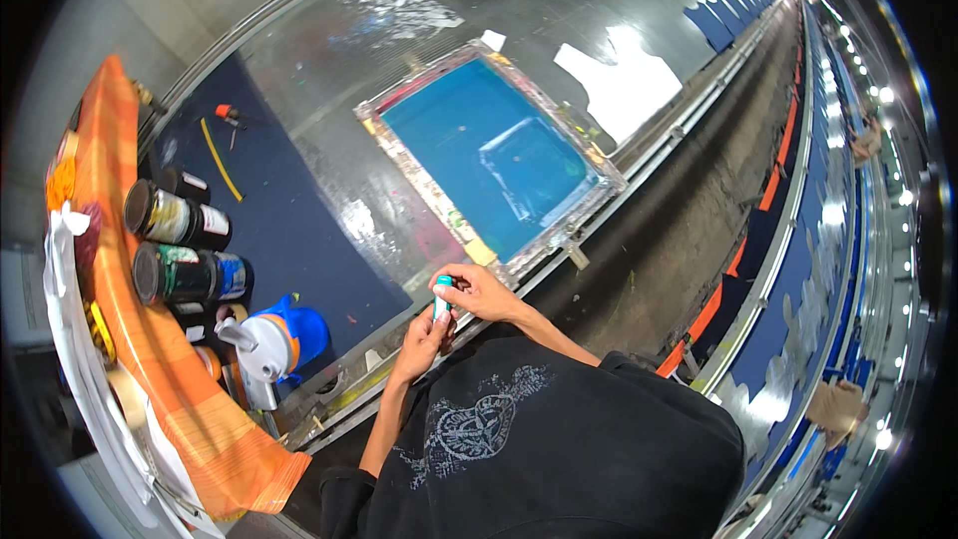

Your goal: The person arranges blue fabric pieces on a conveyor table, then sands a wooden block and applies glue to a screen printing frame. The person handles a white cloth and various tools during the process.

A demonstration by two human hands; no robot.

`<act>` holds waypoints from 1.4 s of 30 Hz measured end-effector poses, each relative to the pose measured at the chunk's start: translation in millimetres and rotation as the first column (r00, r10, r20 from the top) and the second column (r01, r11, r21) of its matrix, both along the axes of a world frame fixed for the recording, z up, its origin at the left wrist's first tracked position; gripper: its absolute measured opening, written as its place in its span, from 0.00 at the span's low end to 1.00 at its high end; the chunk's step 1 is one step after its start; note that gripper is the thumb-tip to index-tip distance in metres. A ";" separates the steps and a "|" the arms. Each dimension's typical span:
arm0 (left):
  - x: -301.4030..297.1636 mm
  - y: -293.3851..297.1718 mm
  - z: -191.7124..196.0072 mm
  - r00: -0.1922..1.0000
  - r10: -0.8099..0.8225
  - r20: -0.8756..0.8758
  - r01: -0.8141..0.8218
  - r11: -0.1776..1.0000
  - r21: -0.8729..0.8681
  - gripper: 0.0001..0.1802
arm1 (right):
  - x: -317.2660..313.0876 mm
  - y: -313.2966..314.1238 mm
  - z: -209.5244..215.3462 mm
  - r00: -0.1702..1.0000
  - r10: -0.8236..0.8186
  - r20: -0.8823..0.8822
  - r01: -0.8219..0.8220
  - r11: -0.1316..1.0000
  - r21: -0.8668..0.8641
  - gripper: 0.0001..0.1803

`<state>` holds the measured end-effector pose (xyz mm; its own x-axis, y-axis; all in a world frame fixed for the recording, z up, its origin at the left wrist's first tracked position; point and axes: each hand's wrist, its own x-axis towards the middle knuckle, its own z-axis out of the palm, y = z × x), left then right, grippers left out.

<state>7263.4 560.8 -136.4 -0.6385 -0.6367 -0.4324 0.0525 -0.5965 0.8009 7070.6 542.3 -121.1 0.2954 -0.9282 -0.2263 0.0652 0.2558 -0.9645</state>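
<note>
On the table (329,60): 1 blue screen frame (491,165), 3 ink cans on their sides (178,218), 1 blue-and-white jug (274,339), 1 yellow strip (221,158), 1 orange cloth (140,319), approx. 2 white fabric pieces (624,80), plus 1 small teal tube (442,297) between 2 hands (481,291).

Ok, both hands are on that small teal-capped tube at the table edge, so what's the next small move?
Probably twist the cap off. The right hand pinches the teal top of the small tube while the left hand grips its body from below; whether the cap is already loose cannot be seen.
</note>
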 end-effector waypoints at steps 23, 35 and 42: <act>-217.8 23.8 55.3 0.831 0.501 0.244 -0.448 0.861 -0.243 0.07 | -195.4 -6.6 12.9 0.959 -0.068 0.276 0.055 0.997 0.056 0.23; -191.7 1.9 37.2 0.697 0.550 -0.460 -0.044 0.673 0.738 0.10 | -205.7 3.3 45.0 0.958 0.006 0.285 0.040 0.987 -0.155 0.17; -174.9 -2.9 33.0 0.520 0.596 -0.612 0.047 0.695 0.717 0.10 | -207.6 7.7 73.8 0.993 0.027 0.114 -0.020 0.998 -0.062 0.16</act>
<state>7088.5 557.9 -103.4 -0.7308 -0.6493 -0.2105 0.6822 -0.7053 -0.1927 6863.0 550.0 -47.3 0.3377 -0.9318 -0.1334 0.1706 0.2000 -0.9648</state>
